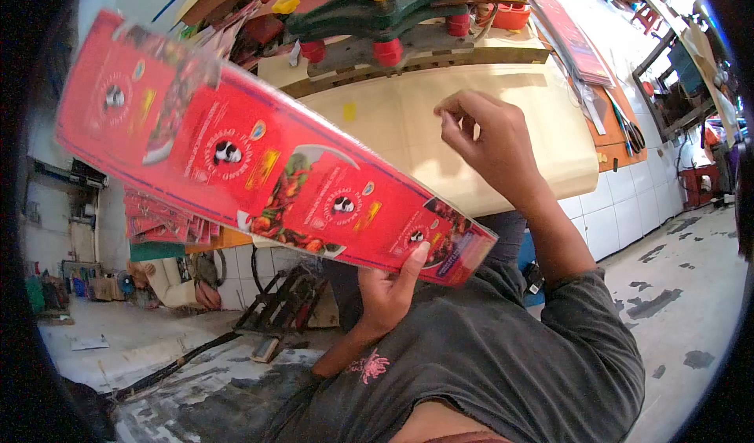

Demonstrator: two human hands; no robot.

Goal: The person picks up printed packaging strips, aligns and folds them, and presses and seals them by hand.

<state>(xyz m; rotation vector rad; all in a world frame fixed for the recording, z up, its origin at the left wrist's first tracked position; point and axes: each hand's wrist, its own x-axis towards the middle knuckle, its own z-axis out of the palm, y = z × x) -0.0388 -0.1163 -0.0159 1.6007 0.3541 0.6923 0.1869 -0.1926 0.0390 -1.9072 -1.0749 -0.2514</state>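
Note:
My left hand (386, 295) grips the narrow end of a long red printed packaging strip (236, 154), thumb on top. The strip looks glossy, like plastic film, and repeats a round black-and-white logo with pictures of food. It slants from my lap up to the upper left, hiding part of the work surface. My right hand (491, 133) is raised over the cream-covered worktop (393, 117), apart from the strip. Thumb and fingertips are pinched together there, and whatever they may hold is too small to make out.
A machine with a dark green frame (377, 11), yellow knobs and red feet stands at the worktop's back. A pile of red printed pieces (169, 221) lies at the left. Scissors (633, 135) and long red strips (569, 38) lie on the orange-brown table at right.

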